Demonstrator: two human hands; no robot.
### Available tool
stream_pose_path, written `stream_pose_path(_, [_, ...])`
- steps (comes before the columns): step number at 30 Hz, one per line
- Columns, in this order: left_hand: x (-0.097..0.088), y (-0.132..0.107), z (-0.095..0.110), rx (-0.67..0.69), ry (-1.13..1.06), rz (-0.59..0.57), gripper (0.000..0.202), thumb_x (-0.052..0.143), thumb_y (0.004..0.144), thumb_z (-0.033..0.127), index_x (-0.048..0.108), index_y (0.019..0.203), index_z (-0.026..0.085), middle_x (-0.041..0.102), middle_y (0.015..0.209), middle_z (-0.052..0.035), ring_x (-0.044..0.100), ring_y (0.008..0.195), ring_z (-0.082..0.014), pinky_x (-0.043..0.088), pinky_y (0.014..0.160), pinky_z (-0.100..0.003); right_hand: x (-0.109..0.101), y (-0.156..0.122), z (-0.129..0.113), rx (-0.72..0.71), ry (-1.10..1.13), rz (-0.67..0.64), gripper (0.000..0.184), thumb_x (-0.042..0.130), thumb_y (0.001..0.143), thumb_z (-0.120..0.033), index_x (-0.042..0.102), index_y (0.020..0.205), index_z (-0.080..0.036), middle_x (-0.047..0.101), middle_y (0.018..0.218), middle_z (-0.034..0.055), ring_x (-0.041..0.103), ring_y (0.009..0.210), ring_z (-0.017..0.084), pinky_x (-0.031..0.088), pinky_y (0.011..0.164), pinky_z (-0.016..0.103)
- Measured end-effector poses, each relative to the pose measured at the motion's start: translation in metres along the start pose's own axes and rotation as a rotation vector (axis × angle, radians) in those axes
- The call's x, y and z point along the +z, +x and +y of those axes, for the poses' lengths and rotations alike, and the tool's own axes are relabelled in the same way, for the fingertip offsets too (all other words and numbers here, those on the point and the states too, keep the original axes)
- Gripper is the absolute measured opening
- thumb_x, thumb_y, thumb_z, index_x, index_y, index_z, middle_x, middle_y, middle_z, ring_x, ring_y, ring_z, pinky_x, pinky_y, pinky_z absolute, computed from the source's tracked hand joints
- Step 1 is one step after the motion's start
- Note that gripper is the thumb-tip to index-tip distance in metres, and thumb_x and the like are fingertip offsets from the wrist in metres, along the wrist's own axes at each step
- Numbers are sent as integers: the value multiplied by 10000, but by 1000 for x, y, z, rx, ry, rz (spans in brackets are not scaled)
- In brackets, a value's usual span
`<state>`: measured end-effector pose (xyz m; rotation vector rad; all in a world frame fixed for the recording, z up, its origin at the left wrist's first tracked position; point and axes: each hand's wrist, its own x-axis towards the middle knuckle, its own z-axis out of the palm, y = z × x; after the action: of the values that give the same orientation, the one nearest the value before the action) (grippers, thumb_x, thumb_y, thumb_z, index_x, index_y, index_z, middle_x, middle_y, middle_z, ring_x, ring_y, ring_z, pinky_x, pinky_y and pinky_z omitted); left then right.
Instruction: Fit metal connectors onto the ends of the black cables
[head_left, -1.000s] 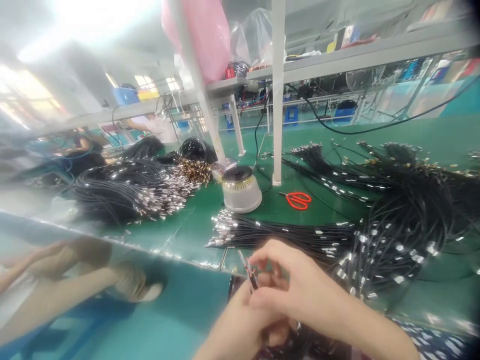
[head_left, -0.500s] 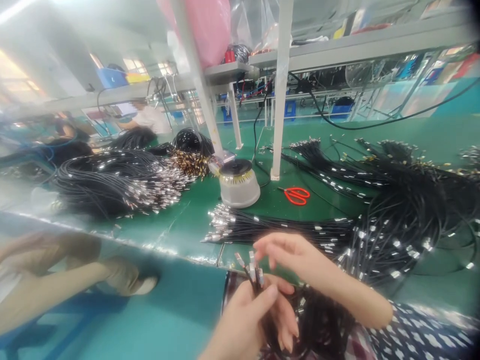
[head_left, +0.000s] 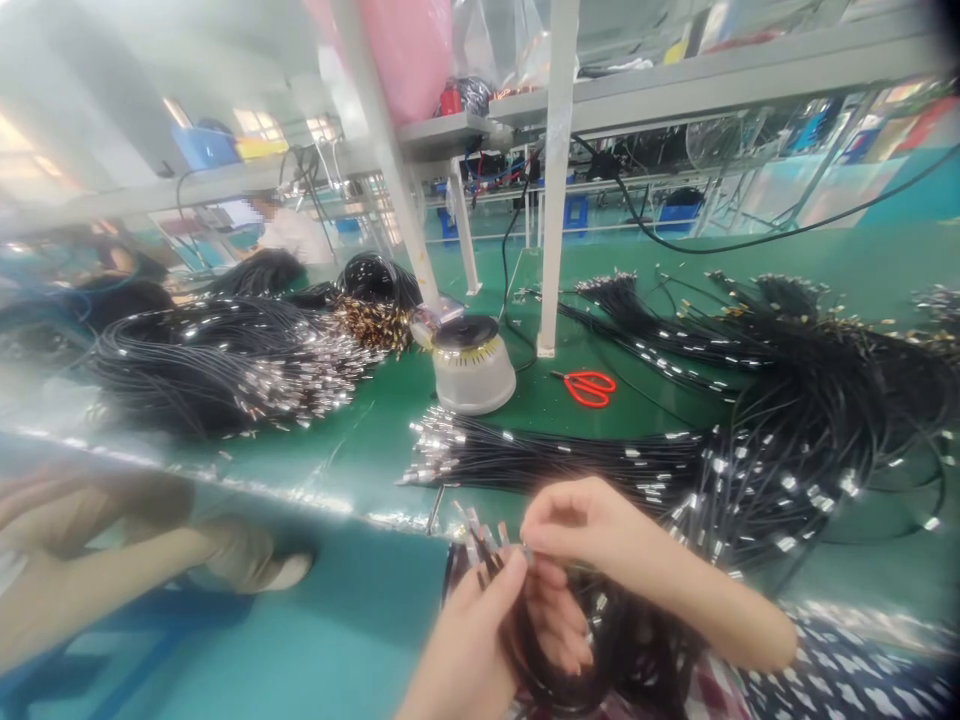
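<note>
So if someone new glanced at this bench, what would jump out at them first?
Probably the big heaps of thin black cables with shiny metal ends sprawled over the green bench top, right and left. Next, the bright red-handled scissors lying beside the round white pot with a black top mid-bench. Nearest the camera, the left hand grips a small bunch of black cable ends while the right hand pinches one tip.

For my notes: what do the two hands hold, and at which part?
The left hand grips a bunch of black cables just below their metal tips. The right hand pinches one tip.
</note>
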<state>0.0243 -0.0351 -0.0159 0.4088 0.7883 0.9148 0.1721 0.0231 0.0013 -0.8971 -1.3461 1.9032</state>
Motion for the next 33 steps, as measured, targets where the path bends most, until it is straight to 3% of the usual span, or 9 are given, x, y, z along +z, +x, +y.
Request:
stream_pose_path(4, [3,-4,5,63,-54,199,233,780,720,325,719,767,104,722,742,-103,662,630,-195,549,611,-313,-2,1,-3,11,-67,57,322,747,716,-418,617,680,-126,615,579,-5,494,510,87,390,525,217])
stream_pose_path(7, [0,-3,5,148,-58,285,226,817,675,305,724,749,113,709,708,-69,623,608,-152,517,594,-256,-3,2,-6,19,-151,87,321,738,720,-421,620,679,-125,616,610,-1,470,530,83,357,506,203])
stream_pose_path(11, [-4,-2,5,171,-22,263,240,832,653,313,723,732,114,678,661,-42,583,586,-119,467,564,-212,-6,4,-5,7,-154,77,297,725,727,-402,609,676,-133,602,608,-5,476,539,89,362,528,215])
stream_pose_path(20, [-14,5,11,117,95,153,213,840,631,250,670,672,128,658,679,-26,536,545,-101,413,541,-212,-1,10,-10,15,-177,94,248,689,747,-347,595,665,-133,574,596,-18,464,533,85,370,535,215])
stream_pose_path(24, [-18,5,13,169,194,171,272,839,629,358,699,724,146,651,723,-18,542,632,-119,421,599,-218,5,12,-12,-34,-213,132,250,672,775,-355,591,678,-140,575,601,-16,471,539,93,383,541,225])
stream_pose_path(27, [-22,4,14,261,306,144,317,855,603,350,717,812,157,650,756,-21,557,699,-147,431,650,-237,10,11,-12,-91,-254,166,194,635,818,-301,598,712,-143,603,644,-7,510,579,103,411,577,228])
stream_pose_path(31, [-26,0,16,212,328,214,222,778,711,349,708,822,170,634,725,-13,549,678,-151,433,623,-245,14,6,-11,-118,-272,165,180,593,857,-305,601,760,-154,621,700,-2,527,624,108,423,602,223])
stream_pose_path(33, [-28,-2,18,188,304,243,221,750,741,366,709,850,178,631,724,-14,552,674,-151,437,628,-247,15,-1,-7,-47,-402,161,175,658,807,-319,611,735,-166,605,670,-22,499,606,103,383,555,206])
